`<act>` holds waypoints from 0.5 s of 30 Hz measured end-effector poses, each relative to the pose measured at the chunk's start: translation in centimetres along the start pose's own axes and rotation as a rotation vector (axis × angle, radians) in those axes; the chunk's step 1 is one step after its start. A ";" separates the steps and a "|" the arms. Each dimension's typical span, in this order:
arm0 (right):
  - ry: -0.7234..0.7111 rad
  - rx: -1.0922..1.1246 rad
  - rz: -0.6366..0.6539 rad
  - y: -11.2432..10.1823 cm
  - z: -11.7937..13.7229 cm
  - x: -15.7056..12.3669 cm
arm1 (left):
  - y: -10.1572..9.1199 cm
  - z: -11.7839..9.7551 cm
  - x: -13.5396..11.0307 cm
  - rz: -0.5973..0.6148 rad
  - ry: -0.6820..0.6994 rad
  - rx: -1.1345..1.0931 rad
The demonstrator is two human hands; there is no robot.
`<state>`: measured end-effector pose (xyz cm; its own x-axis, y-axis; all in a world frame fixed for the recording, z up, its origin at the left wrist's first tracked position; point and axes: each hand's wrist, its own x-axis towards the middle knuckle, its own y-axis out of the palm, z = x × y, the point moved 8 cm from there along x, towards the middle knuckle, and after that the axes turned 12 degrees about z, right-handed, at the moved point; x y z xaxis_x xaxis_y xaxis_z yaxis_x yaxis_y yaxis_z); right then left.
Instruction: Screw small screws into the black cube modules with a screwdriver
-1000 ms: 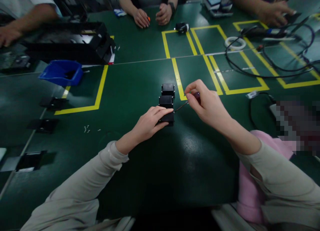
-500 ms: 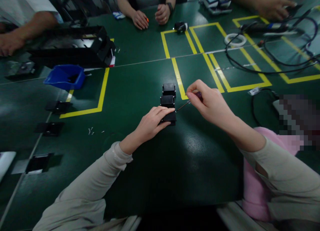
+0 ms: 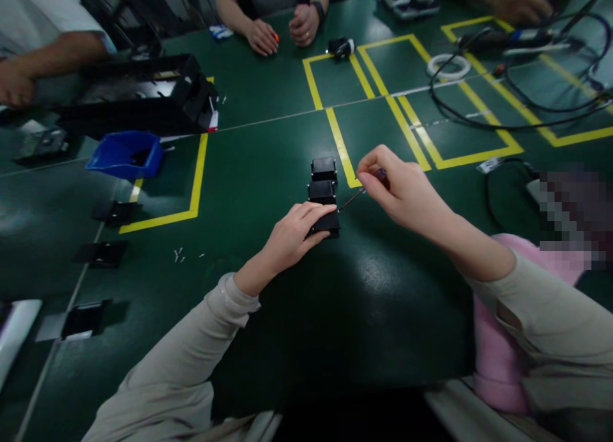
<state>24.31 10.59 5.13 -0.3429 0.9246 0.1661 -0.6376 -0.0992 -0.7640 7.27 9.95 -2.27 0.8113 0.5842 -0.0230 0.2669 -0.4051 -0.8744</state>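
Observation:
Three black box-like parts stand in a row on the green table (image 3: 268,174). My left hand (image 3: 294,234) is closed around the nearest black part (image 3: 328,221), fingers over its top and thumb along its near side. Beyond it are the middle black part (image 3: 321,190) and the far black part (image 3: 324,168), with small shiny screws at their corners. In my right hand (image 3: 395,183) is a thin screwdriver (image 3: 352,200), its handle mostly hidden by my fingers. The screwdriver's tip meets the right side of the nearest part, close to my left fingertips.
Several loose screws (image 3: 179,255) lie left of my left hand. A blue bin (image 3: 127,154), a long black housing (image 3: 138,100) and several black parts (image 3: 103,253) are farther left. Cables (image 3: 479,122) and a white ring (image 3: 448,66) lie at right. Co-workers' hands (image 3: 306,25) rest across the table.
The view has shifted slightly, moving the left-side items a little lower. Both hands keep nearly the same pose, with the screwdriver still at the nearest part's side.

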 end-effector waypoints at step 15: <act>0.017 -0.058 0.021 0.0 0.0 0.1 | -0.2 0.0 -0.1 -0.016 0.008 -0.023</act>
<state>24.28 10.65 5.13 -0.3438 0.9287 0.1393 -0.5892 -0.0979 -0.8020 7.16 9.99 -2.09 0.8111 0.5849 -0.0053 0.2914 -0.4119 -0.8634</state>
